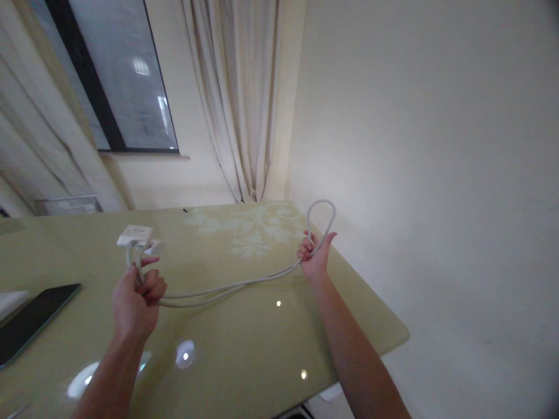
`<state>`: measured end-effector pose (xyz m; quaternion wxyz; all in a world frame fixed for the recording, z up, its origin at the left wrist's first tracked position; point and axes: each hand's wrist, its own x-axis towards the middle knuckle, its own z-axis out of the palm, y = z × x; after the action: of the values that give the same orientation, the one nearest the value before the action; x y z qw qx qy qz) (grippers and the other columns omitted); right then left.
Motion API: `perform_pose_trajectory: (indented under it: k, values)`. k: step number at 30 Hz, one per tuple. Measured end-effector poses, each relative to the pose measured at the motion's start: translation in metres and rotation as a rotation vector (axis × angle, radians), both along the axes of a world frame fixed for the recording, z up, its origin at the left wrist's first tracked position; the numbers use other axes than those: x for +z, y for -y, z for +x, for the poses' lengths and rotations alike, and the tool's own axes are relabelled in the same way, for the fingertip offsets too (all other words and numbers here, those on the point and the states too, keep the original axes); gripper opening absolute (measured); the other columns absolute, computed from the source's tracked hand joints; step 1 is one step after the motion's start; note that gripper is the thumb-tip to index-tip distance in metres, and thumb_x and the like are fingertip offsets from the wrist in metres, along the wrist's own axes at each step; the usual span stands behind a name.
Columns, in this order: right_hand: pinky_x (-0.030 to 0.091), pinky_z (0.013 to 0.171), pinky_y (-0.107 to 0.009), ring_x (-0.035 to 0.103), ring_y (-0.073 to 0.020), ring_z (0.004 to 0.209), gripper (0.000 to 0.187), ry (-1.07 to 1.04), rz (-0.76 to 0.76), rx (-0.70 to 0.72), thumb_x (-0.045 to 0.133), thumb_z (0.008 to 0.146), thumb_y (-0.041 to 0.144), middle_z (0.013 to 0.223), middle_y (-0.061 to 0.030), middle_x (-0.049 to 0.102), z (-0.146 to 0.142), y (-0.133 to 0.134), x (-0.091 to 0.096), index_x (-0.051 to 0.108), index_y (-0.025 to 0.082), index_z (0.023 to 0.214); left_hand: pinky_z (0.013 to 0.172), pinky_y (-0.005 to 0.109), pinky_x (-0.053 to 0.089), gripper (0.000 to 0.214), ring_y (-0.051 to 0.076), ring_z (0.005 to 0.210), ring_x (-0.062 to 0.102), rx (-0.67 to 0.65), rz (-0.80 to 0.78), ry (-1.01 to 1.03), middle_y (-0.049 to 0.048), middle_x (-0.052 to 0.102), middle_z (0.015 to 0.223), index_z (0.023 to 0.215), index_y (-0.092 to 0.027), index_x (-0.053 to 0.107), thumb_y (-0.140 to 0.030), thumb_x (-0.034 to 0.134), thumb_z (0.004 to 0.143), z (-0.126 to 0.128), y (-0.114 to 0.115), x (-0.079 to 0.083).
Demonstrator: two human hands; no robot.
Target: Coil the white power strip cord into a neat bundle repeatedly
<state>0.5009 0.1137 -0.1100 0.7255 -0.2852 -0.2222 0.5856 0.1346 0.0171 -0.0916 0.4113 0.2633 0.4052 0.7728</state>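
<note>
A white power cable (227, 288) is stretched in a doubled run between my two hands above a glossy green table (244, 349). My left hand (137, 297) is closed in a fist round the cable near its white socket block (135, 235), which hangs just above the fist. My right hand (315, 253) is held up at the table's far right edge, fingers curled round the folded cable. A loop (322, 218) of cable stands up above that hand.
A dark tablet (30, 323) lies flat at the table's left, with a white object (9, 302) beside it. Cream curtains (238, 99) hang in the corner, and a window (117, 75) is at the left. The bare wall (437, 145) runs along the right, close to the table's edge.
</note>
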Motion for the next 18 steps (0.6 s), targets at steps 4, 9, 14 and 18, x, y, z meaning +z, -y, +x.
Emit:
perform_pose_trajectory:
  k: [4,9,14,18]
  values:
    - [0.012,0.037,-0.018,0.013,-0.0049,0.038,0.074,0.194,-0.009,-0.034,0.044,0.088,0.094,0.050,0.0150,0.025,-0.006,0.003,0.003,0.058,0.022,0.087,0.037,0.017,0.021,0.017,0.007,0.042,0.020,-0.130,0.035,-0.042,-0.0090,0.030,0.056,0.102,-0.016,0.072,-0.030,0.063,0.100,0.005,-0.005,0.011]
    - [0.009,0.039,-0.021,0.016,-0.0048,0.039,0.064,0.384,0.017,-0.041,0.064,0.087,0.083,0.047,0.0135,0.027,-0.040,-0.001,0.013,0.062,0.020,0.076,0.038,0.017,0.017,0.021,0.007,0.045,0.020,-0.244,0.140,-0.235,-0.0085,0.030,0.058,0.099,-0.016,0.073,-0.036,0.071,0.098,0.028,-0.028,0.060]
    - [0.025,0.049,-0.023,0.036,-0.0081,0.050,0.062,0.994,0.250,0.238,0.058,0.096,0.071,0.054,0.0057,0.043,-0.106,-0.003,0.049,0.074,0.016,0.074,0.041,0.021,0.017,0.029,0.010,0.046,0.028,-0.245,0.214,-0.512,-0.0045,0.039,0.056,0.087,-0.017,0.075,-0.045,0.076,0.094,0.065,-0.041,0.108]
    - [0.032,0.058,-0.025,0.045,-0.0107,0.059,0.049,1.026,0.440,0.307,0.055,0.100,0.056,0.061,0.0033,0.052,-0.144,0.002,0.069,0.070,0.018,0.074,0.043,0.023,0.025,0.048,0.012,0.047,0.038,-0.206,0.210,-0.693,0.0002,0.048,0.053,0.062,-0.018,0.068,-0.050,0.068,0.097,0.084,-0.046,0.107]
